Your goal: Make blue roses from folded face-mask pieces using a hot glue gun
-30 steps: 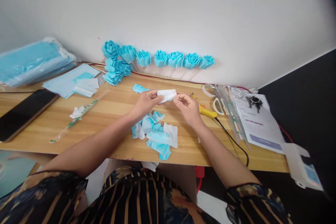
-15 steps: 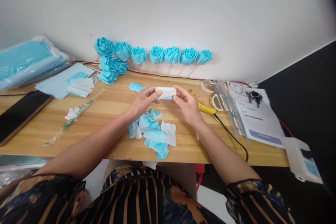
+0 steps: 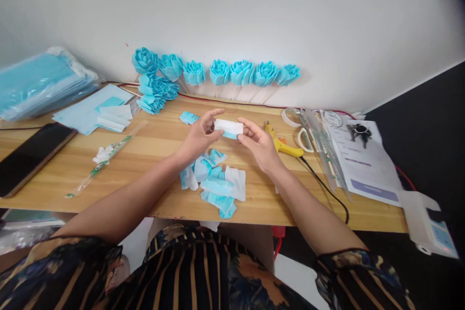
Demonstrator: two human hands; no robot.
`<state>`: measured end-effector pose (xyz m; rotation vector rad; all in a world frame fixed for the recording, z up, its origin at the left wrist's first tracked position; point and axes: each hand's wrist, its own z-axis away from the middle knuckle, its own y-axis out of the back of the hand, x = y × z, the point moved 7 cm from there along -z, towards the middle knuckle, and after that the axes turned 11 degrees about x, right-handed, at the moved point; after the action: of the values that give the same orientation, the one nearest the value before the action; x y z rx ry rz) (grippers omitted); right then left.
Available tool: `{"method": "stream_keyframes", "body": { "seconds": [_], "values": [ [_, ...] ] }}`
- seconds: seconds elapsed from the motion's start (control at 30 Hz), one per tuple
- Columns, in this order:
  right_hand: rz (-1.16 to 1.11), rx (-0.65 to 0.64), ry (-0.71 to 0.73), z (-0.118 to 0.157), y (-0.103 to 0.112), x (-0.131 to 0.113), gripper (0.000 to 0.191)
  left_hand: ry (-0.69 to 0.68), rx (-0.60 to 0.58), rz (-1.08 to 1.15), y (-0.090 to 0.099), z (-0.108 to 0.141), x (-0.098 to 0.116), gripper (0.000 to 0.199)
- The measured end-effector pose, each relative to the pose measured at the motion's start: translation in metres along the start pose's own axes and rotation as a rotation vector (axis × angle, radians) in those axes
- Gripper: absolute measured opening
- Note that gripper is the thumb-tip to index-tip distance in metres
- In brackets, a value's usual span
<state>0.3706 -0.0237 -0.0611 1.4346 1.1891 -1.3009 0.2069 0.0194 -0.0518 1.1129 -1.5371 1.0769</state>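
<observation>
fingers hold a thin, cloth-like rectangular strip, white above blue.

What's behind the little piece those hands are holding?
Beyond the white-and-blue piece, wooden tabletop and blue flowers show; whatever lies directly behind it is hidden.

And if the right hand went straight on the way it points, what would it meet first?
The right hand would first meet the white-and-blue strip it pinches; beyond that, depth is hard to judge.
</observation>
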Motion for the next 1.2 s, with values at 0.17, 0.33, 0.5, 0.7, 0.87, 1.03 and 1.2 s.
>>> {"method": "stream_keyframes", "body": {
  "seconds": [0.17, 0.33, 0.5, 0.7, 0.87, 1.03, 1.2],
  "values": [
    [0.048, -0.047, -0.003, 0.002, -0.003, 0.001, 0.058, -0.006, 0.014, 0.054, 0.001, 0.0, 0.003, 0.055],
    [0.102, -0.036, 0.022, 0.003, -0.004, -0.001, 0.046, 0.066, -0.074, 0.29, -0.006, 0.0, 0.005, 0.066],
    [0.058, 0.074, 0.078, 0.001, 0.002, -0.007, 0.044, 0.178, -0.173, 0.246, -0.014, 0.006, 0.001, 0.064],
    [0.1, 0.053, 0.135, 0.003, -0.002, -0.007, 0.043, 0.18, -0.121, -0.092, -0.008, 0.008, -0.006, 0.033],
    [0.225, 0.053, 0.251, 0.008, 0.003, -0.019, 0.036, 0.129, 0.065, -0.023, 0.011, -0.004, -0.002, 0.034],
    [0.3, 0.274, 0.381, -0.006, 0.044, -0.047, 0.036, 0.12, 0.271, 0.149, 0.039, -0.02, -0.003, 0.032],
    [0.323, 0.416, 0.406, -0.014, 0.098, -0.064, 0.031, 0.117, 0.315, 0.164, 0.047, -0.025, -0.008, 0.029]
  ]
}}
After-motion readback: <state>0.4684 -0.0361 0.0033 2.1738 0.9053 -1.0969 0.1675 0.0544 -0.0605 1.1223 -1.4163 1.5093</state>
